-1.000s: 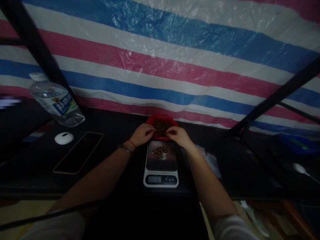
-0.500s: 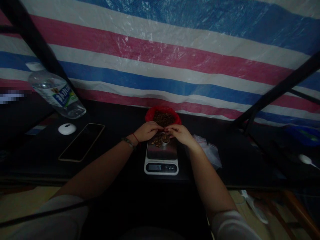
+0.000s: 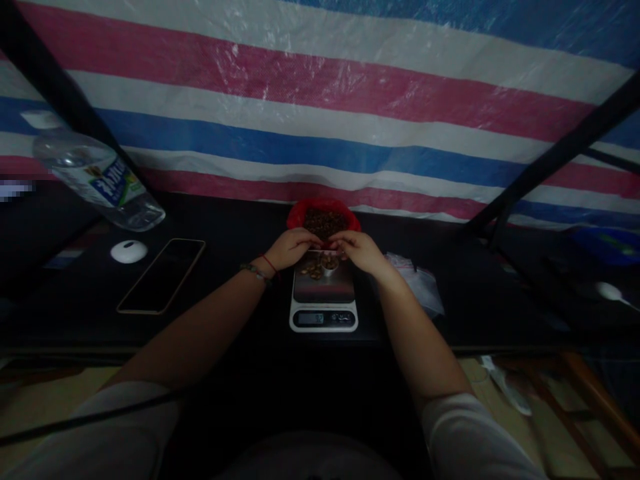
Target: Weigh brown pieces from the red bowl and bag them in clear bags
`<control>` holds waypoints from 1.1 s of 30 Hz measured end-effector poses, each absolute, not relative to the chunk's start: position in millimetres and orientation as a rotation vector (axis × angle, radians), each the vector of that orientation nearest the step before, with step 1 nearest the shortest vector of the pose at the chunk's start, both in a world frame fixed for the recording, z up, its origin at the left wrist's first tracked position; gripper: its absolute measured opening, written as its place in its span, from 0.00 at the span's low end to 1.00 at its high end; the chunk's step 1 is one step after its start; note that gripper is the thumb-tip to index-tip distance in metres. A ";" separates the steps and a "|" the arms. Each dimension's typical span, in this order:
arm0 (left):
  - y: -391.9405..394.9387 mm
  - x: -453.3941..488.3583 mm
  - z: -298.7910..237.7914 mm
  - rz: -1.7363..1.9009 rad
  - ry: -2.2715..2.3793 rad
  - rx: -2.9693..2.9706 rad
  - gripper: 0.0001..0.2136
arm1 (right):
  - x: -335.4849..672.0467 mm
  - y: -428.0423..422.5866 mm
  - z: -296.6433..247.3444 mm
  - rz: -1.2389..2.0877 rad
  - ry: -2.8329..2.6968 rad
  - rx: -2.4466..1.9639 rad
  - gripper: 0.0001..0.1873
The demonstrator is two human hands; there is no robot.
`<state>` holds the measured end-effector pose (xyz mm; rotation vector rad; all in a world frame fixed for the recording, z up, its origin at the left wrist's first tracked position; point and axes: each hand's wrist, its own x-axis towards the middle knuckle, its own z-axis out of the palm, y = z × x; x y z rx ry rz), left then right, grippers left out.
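A red plastic bag (image 3: 296,215) stands open behind the scale, filled with small dark brown pieces (image 3: 325,222) that look like seeds or nuts. At its near edge, my left hand (image 3: 293,247) has its thumb and fingers pressed together. Facing it, my right hand (image 3: 361,252) is closed with fingertips bent inward; what either hand pinches is too small to make out. Below the fingertips lies the kitchen scale (image 3: 324,291), its display lit. On its plate a small white cup (image 3: 329,271) holds brown pieces, with several loose pieces (image 3: 313,270) to its left.
Clear plastic bags (image 3: 417,287) lie right of the scale. To the left are a phone (image 3: 163,277), a white rounded object (image 3: 129,251) and a clear bottle (image 3: 107,180). A striped sheet (image 3: 320,107) hangs behind the black table, between dark frame bars (image 3: 550,167).
My fingertips have drawn slightly apart over the bag's near edge. The scale display is now readable with digits. The whole view has shifted a little, with the table things appearing higher.
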<state>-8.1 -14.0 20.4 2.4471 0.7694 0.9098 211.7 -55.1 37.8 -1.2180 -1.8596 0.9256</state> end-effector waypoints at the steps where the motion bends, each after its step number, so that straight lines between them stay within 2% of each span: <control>1: -13.7 -8.9 20.3 0.943 0.809 2.438 0.15 | 212.7 -54.2 37.8 0.865 -1.861 -1.229 0.17; 6: -8.1 -14.1 17.5 1.149 1.031 2.457 0.14 | 218.4 -48.9 36.0 0.508 -1.869 -1.250 0.15; 12: -0.4 -16.3 15.8 1.143 1.165 2.462 0.16 | 227.2 -40.9 31.4 0.210 -1.871 -1.273 0.13; 24: 0.4 -14.9 13.4 1.181 1.128 2.451 0.14 | 246.9 -40.5 40.9 0.228 -1.563 -1.356 0.16; 29: -6.9 -16.9 23.5 1.054 0.842 2.530 0.13 | 257.6 -40.1 42.9 0.201 -1.463 -1.427 0.16; 33: -12.1 -19.0 34.2 0.870 0.578 2.577 0.12 | 249.4 -44.8 41.1 0.390 -1.776 -1.250 0.12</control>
